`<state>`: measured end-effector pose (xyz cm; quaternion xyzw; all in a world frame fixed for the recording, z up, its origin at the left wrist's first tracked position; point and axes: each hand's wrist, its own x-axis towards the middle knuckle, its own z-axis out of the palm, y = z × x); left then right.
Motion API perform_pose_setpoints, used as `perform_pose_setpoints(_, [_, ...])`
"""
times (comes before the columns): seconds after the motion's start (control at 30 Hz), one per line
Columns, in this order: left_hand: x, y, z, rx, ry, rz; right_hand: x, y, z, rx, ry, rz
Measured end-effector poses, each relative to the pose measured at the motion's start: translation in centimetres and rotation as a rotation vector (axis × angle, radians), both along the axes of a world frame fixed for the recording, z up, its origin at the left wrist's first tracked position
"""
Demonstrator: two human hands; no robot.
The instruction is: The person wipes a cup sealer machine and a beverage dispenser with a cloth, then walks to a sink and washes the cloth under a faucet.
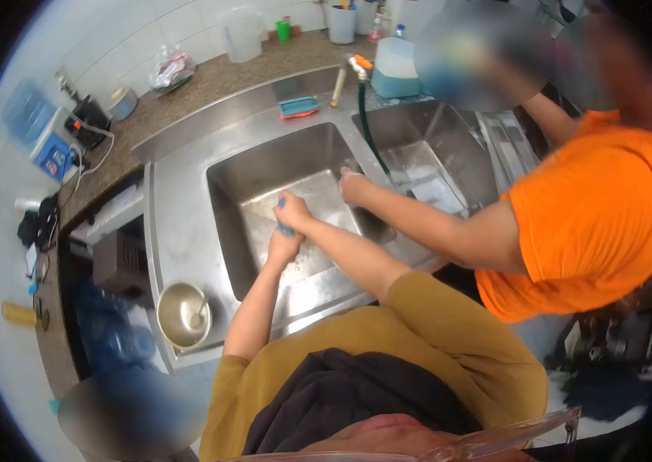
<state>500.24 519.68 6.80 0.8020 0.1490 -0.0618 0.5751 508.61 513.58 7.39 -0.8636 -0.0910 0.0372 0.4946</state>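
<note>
Over the left basin of a steel sink [179, 202], my right hand [293, 209] is closed on a blue cloth or sponge [286, 223]. My left hand [286, 245] is closed on the lower end of the same blue item, just below my right hand. The basin floor beneath shows small light bits. A co-worker's hand [352, 187] is over the divider side of this basin, apart from mine; what it holds, if anything, is unclear.
A co-worker in an orange shirt [595, 219] stands close on the right. A metal bowl [183, 316] sits at the sink's left front corner. Behind are a tap [358, 68], a green hose [366, 127], a folded cloth [298, 107] and a liquid jug [395, 71].
</note>
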Motion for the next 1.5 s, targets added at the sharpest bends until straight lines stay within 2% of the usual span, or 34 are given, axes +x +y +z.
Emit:
perform_pose_setpoints(0.07, [-0.2, -0.4, 1.9, 0.185, 0.099, -0.036, 0.0, 0.7, -1.2, -0.035, -0.034, -0.029])
perform_pose_setpoints(0.17, [-0.4, 0.5, -0.8, 0.320, -0.107, -0.050, -1.0, 1.1, -1.8, -0.036, 0.011, -0.081])
perform_pose_setpoints(0.27, [-1.5, 0.7, -1.4, 0.362, -0.118, -0.068, -2.4, 0.2, -2.9, 0.040, 0.076, -0.088])
perform_pose_setpoints(0.33, [-2.9, 1.4, -1.2, 0.453, -0.141, -0.083, -2.9, -1.5, -4.0, -0.099, 0.235, -0.017])
perform_pose_setpoints(0.37, [-3.7, 1.8, -1.1, 0.519, -0.191, -0.104, -3.9, -3.3, -3.5, 0.104, 0.529, 0.048])
perform_pose_setpoints(0.4, [-4.6, 1.9, 0.0, 0.479, -0.270, -0.145, -5.3, -5.3, -2.2, 0.331, 0.799, 0.117])
perform_pose_setpoints(0.43, [-5.6, 1.9, 1.6, 0.432, -0.350, -0.191, -6.8, -7.6, -1.3, 0.487, 0.884, 0.290])
perform_pose_setpoints(0.47, [-6.4, 1.7, 2.7, 0.398, -0.397, -0.301, -8.5, -8.8, -2.6, 0.695, 0.889, 0.313])
perform_pose_setpoints(0.5, [-7.1, 1.3, 4.0, 0.360, -0.445, -0.412, -11.5, -11.2, 0.3, 0.760, 0.889, 0.310])
perform_pose_setpoints(0.57, [-9.7, -1.1, 8.3, 0.124, -0.136, -0.616, -16.7, -15.1, 0.6, 0.936, 0.892, 0.352])
perform_pose_setpoints(0.63, [-11.1, -3.2, 6.6, 0.048, -0.284, -0.898, -22.7, -19.9, 1.1, 0.990, 0.796, 0.233])
perform_pose_setpoints(0.73, [-14.9, -11.6, 6.3, -0.153, -0.247, -1.218, -33.3, -27.9, 2.6, 0.784, 0.281, 0.040])
perform_pose_setpoints(0.83, [-22.0, -22.2, 7.1, -0.203, -0.180, -1.384, -45.4, -34.9, 2.8, 0.754, 0.040, -0.257])
perform_pose_setpoints(0.87, [-24.9, -25.6, 7.0, -0.255, -0.102, -1.419, -49.2, -36.6, 2.4, 0.566, -0.246, -0.384])
perform_pose_setpoints(0.97, [-34.1, -34.9, 6.4, -0.341, -0.360, -1.550, -61.5, -40.5, 3.5, 0.789, -0.125, -0.832])
perform_pose_setpoints(1.0, [-37.3, -37.1, 7.6, -0.380, -0.250, -1.542, -64.8, -42.0, 3.8, 0.772, -0.170, -0.909])
perform_pose_setpoints(1.1, [-44.6, -43.7, 8.1, -0.339, -0.083, -1.781, -74.8, -45.1, 4.4, 0.692, -0.288, -1.116])
perform_pose_setpoints(1.17, [-46.9, -47.2, 9.8, -0.314, -0.257, -1.920, -78.4, -46.3, 5.7, 0.547, -0.336, -1.235])
perform_pose_setpoints(1.23, [-50.1, -50.8, 10.9, -0.267, -0.531, -2.063, -82.1, -47.4, 6.3, 0.541, -0.377, -1.223])
perform_pose_setpoints(1.27, [-51.4, -52.7, 10.6, -0.284, -0.553, -2.073, -83.7, -48.3, 6.4, 0.540, -0.394, -1.217])
perform_pose_setpoints(1.37, [-54.1, -59.3, 6.0, -0.540, -0.359, -1.938, -86.0, -53.3, 4.1, 0.340, -0.483, -1.124])
perform_pose_setpoints(1.4, [-54.6, -61.7, 4.7, -0.463, -0.283, -1.936, -87.1, -54.9, 6.1, 0.218, -0.416, -1.093])
perform_pose_setpoints(1.5, [-56.8, -69.6, 4.0, -0.506, -0.153, -1.820, -89.6, -62.3, 5.6, 0.060, -0.486, -1.057])
